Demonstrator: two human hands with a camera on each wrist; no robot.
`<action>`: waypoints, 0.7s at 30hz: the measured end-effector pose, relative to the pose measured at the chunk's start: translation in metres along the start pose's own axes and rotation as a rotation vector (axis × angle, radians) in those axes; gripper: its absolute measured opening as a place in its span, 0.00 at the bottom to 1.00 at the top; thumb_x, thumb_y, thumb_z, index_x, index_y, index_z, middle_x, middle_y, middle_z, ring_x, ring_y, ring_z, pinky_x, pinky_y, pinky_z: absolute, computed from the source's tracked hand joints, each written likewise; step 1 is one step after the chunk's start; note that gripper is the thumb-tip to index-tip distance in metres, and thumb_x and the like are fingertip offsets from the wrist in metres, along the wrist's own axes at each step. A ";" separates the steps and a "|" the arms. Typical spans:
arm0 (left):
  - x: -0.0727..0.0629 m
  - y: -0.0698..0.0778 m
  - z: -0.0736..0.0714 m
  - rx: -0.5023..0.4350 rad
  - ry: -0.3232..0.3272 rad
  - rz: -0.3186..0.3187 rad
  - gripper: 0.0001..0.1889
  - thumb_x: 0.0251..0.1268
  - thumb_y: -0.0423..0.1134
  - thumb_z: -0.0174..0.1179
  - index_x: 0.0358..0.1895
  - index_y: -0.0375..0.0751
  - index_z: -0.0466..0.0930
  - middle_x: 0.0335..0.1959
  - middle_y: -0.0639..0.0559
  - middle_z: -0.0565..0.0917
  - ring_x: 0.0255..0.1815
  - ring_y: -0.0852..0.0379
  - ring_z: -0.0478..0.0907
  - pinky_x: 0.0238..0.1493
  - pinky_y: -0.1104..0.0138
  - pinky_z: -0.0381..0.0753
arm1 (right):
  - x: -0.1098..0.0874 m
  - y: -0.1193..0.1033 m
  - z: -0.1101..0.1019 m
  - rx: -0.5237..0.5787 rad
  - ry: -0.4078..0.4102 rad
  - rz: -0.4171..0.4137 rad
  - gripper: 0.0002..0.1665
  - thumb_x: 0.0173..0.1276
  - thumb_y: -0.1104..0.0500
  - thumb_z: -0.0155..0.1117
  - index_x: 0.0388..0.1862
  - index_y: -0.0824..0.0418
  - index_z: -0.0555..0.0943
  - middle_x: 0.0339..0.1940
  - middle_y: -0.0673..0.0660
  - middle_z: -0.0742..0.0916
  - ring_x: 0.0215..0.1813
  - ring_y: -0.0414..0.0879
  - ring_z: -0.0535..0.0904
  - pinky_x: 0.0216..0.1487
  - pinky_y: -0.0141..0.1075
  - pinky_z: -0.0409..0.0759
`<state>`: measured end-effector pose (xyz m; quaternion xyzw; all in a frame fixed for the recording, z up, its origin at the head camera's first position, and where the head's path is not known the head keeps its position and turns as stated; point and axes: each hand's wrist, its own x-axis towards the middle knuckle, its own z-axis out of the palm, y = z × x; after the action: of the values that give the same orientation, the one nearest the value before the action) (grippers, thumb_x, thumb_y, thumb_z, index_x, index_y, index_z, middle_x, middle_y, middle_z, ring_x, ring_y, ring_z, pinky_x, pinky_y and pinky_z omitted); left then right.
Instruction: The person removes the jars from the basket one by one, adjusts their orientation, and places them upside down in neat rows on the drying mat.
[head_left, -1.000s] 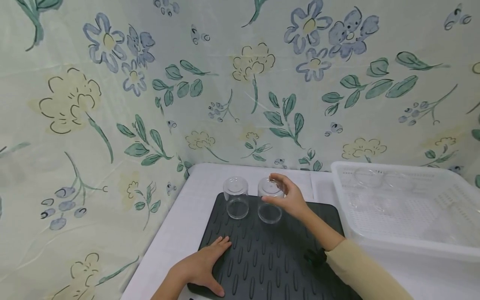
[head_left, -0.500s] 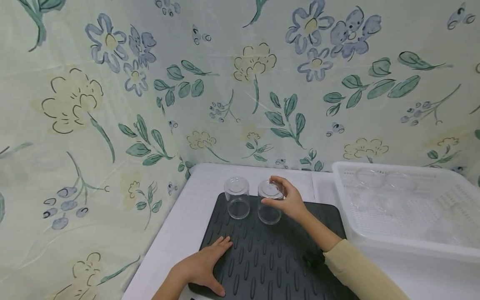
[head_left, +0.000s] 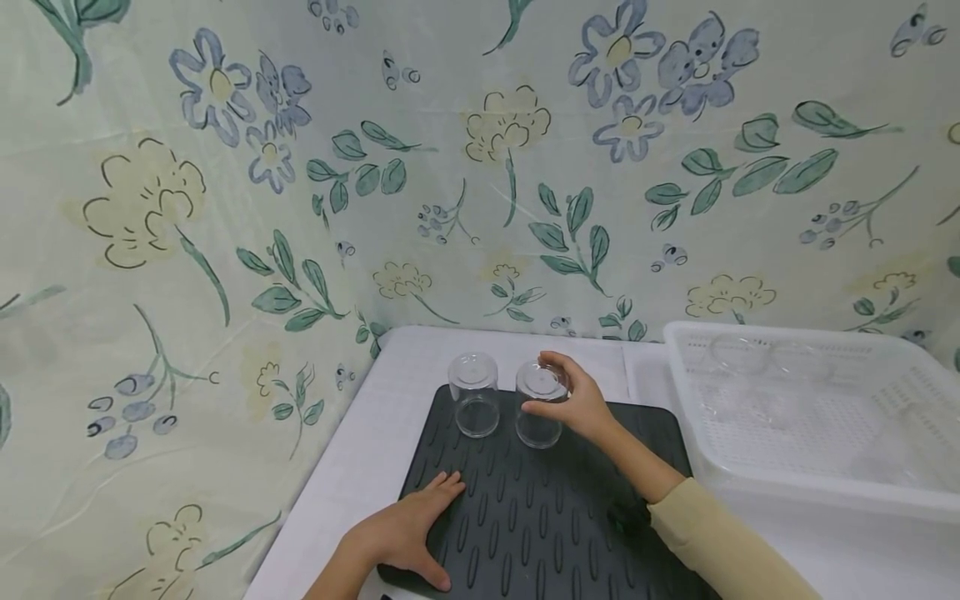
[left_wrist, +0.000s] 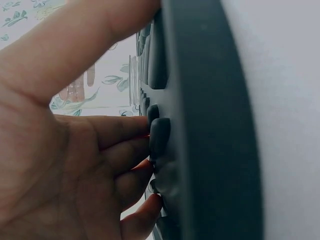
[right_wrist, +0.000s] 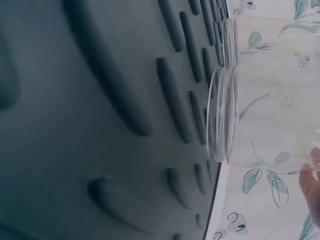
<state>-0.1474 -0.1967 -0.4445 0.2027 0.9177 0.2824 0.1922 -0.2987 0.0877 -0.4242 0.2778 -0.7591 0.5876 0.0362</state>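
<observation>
Two clear glass jars stand upside down, side by side, near the back of a black ridged mat (head_left: 517, 517). Thumb and fingers of my right hand (head_left: 581, 400) grip the upper part of the right jar (head_left: 538, 427). In the right wrist view this jar's rim (right_wrist: 223, 115) sits at the mat, with fingertips (right_wrist: 311, 182) at the jar's far end. The left jar (head_left: 474, 396) stands a short gap away, untouched. My left hand (head_left: 408, 525) rests on the mat's left front edge, its fingers (left_wrist: 127, 155) extended onto the ridges in the left wrist view.
A white plastic basket (head_left: 810, 479) stands to the right of the mat, with several clear glass items inside. White cloth (head_left: 352, 467) covers the table. A floral curtain (head_left: 480, 167) hangs behind and along the left side.
The right jar and my right hand have shifted very slightly downward in the head view since a second ago. My left hand stays in place on the mat.
</observation>
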 end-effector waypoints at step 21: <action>-0.001 0.000 0.000 -0.003 -0.005 0.002 0.60 0.35 0.53 0.81 0.76 0.43 0.58 0.78 0.49 0.54 0.78 0.47 0.46 0.69 0.43 0.57 | -0.014 -0.026 -0.036 -0.165 0.102 -0.007 0.50 0.52 0.60 0.80 0.72 0.63 0.64 0.69 0.63 0.73 0.72 0.56 0.63 0.72 0.53 0.55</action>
<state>-0.1462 -0.1967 -0.4442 0.2042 0.9166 0.2834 0.1946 -0.2848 0.1215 -0.3958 0.2463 -0.8011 0.5363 0.0994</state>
